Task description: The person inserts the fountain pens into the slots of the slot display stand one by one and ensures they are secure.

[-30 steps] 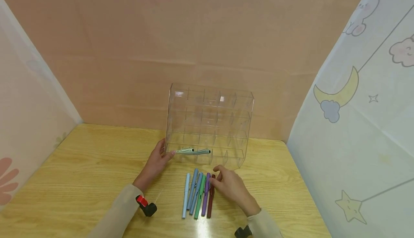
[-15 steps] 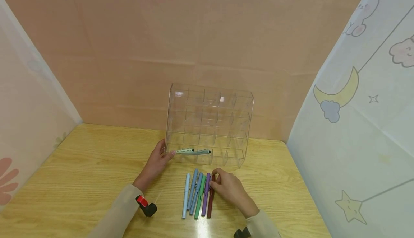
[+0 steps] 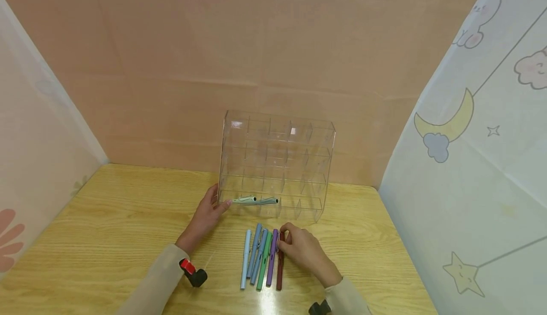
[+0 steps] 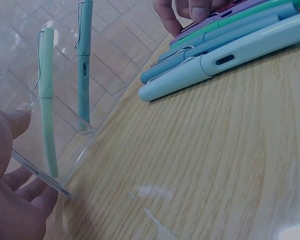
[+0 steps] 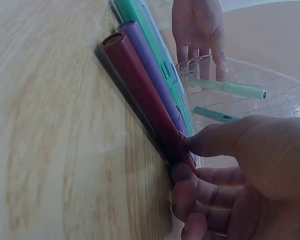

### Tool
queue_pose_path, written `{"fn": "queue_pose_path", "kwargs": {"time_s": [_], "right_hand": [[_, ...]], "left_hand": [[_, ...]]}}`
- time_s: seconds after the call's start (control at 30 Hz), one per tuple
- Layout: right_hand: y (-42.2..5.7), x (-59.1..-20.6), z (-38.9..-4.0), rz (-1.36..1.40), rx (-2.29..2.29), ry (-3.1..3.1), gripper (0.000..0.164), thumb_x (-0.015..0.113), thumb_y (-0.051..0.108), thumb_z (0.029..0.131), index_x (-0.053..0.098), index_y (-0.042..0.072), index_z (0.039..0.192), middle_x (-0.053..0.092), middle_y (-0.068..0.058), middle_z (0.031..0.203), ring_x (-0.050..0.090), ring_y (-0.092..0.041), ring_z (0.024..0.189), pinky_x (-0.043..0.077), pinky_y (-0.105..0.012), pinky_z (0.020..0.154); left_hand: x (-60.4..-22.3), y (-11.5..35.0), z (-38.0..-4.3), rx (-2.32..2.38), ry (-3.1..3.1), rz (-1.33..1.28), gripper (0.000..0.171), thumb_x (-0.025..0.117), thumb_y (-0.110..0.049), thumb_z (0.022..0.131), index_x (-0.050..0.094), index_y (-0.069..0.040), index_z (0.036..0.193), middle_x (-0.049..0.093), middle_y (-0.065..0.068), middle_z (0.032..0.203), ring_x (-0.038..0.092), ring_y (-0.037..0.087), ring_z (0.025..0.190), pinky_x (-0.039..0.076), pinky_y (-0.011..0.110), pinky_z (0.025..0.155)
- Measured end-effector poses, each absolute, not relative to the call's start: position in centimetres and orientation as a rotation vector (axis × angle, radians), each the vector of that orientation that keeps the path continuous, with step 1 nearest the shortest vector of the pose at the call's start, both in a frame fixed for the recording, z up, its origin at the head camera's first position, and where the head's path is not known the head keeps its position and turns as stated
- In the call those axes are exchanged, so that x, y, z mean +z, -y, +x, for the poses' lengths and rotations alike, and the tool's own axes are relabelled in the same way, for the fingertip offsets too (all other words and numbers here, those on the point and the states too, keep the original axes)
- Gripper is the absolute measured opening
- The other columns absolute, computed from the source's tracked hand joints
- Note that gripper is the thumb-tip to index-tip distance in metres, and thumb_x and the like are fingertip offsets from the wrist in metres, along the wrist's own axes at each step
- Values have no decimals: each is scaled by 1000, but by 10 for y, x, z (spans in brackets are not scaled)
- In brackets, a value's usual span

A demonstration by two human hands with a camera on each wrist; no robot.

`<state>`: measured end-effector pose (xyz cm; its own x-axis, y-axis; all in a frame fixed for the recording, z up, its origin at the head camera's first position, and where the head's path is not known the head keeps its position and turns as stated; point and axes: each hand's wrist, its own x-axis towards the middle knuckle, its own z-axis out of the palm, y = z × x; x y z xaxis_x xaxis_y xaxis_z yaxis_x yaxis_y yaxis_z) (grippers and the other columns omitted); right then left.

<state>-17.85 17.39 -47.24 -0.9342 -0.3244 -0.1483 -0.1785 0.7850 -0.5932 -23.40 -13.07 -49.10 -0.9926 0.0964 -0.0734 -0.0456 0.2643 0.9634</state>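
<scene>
My left hand grips the left side wall of a clear compartmented rack, thumb in front and fingers on the outer side in the left wrist view. A mint pen and a teal pen lie in neighbouring compartments of its bottom row. My right hand pinches a dark red pen between thumb and fingers near its capped end. That pen is at the right end of a row on the table, beside a purple pen.
Left of the purple pen lie a green pen, two blue pens and a light blue pen, side by side on the wooden table. A peach cloth hangs behind the rack, with patterned cloths at both sides.
My right hand has moved slightly down and left onto the dark red pen and taken hold of it. The pen has shifted a little. My left hand stays at the rack.
</scene>
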Motion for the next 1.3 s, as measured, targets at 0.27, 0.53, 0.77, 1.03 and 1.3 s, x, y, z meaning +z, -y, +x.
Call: {"fn": "queue_pose_path", "kwargs": {"time_s": [0.27,0.53,0.77,1.03,1.3], "right_hand": [[-170,-476,-177,-378,-817,-2793,27,68,25,102,66,6,121,56,8,63,43,-5,49,32,-22,45],[-162,-479,-177,-375,-724,-2916,15,67,22,101,63,8,106,52,7,62,44,-7,51,33,-24,44],[-160,-479,-177,-369,-717,-2908,13,68,20,100,59,11,98,53,6,64,46,-7,52,35,-23,45],[-168,-480,-178,-353,-813,-2860,8,64,12,94,57,10,97,54,6,64,44,-7,51,32,-22,44],[-175,-479,-180,-327,-842,-2845,9,62,11,94,59,7,101,56,5,66,44,-7,51,32,-21,45]], "left_hand": [[-493,131,-235,1824,-2416,41,78,59,-26,112,12,-5,170,17,25,177,21,49,164,29,62,130],[-495,132,-237,1849,-2409,63,78,59,-24,111,12,-4,170,17,25,177,21,48,164,30,62,131],[-494,132,-236,1842,-2404,57,80,60,-25,111,11,-4,170,17,25,177,22,49,164,29,62,131],[-493,132,-236,1844,-2403,60,79,60,-23,111,11,-4,170,17,25,177,21,48,164,29,62,131],[-493,132,-236,1827,-2410,57,77,58,-24,112,12,-4,170,18,25,177,21,49,164,29,62,131]]}}
